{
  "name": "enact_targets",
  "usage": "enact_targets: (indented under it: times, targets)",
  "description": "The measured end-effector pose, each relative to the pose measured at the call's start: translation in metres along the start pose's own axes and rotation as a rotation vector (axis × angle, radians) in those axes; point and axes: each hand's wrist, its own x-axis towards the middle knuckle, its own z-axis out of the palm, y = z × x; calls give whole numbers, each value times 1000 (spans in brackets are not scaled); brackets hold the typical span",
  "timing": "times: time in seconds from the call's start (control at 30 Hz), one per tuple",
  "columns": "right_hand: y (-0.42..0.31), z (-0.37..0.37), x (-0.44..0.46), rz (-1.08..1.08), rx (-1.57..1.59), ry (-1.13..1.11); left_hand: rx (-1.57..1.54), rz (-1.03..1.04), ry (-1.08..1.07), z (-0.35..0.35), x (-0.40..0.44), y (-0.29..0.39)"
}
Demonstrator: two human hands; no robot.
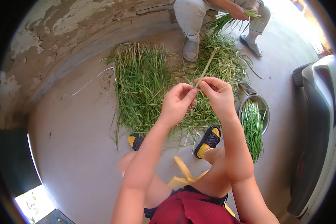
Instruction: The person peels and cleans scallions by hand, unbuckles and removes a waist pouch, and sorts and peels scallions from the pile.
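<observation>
Co-worker (190, 15) is cut off by the top edge. The lower end of the stalk (208, 66) is hidden at the fingertips, and whether the two hands touch each other cannot be told. Stalk: single, slender, pale green, nearly straight, slanting up and rightward in the air over the grass (140, 87). Left hand (179, 101) and right hand (218, 95) are close together, each with thumb and forefinger pinched on the stalk's lower part. Bowl (266, 124) stands beside the right forearm (235, 145), greens (252, 127) overhanging its rim.
</observation>
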Motion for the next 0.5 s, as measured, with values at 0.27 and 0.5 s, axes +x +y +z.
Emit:
enact_targets:
  times: [0.27, 0.5]
  targets:
    - [-8, -4, 1, -63, -55, 131, -251, -114, -91, -3, -4, 11]
    - [-6, -28, 11, -178, 123, 415, -136, -183, -214, -7, -11, 22]
